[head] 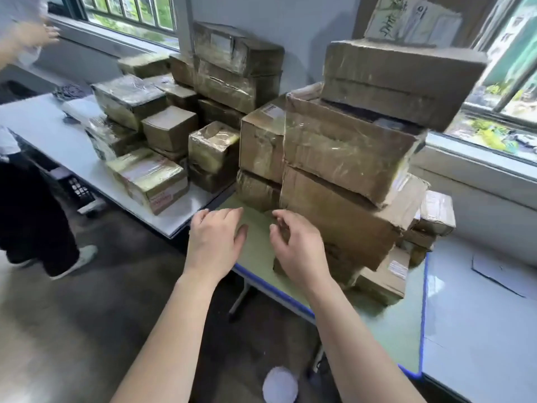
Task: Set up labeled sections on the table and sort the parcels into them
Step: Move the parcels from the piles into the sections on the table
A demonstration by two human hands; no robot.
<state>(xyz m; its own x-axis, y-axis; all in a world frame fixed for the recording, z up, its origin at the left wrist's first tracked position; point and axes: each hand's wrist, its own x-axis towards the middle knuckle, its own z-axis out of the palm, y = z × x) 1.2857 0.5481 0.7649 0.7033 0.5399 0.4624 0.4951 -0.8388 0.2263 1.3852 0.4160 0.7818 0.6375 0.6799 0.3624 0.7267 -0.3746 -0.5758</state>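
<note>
Brown cardboard parcels wrapped in clear tape are piled on the tables. A tall stack (348,152) of large boxes stands on the green-topped table (392,324) right in front of me. Smaller parcels (151,175) are spread over the white table (40,123) to the left. My left hand (215,242) hovers flat over the green table's near corner, fingers apart, holding nothing. My right hand (299,248) is beside it with fingers curled loosely, just in front of the lowest boxes of the stack, also holding nothing. No labels on the table are visible.
Another person (32,210) in dark trousers stands at the left beside the white table, an arm raised at the top left. A second white table (479,330) lies at the right. Windows run along the back wall. Open floor lies below my arms.
</note>
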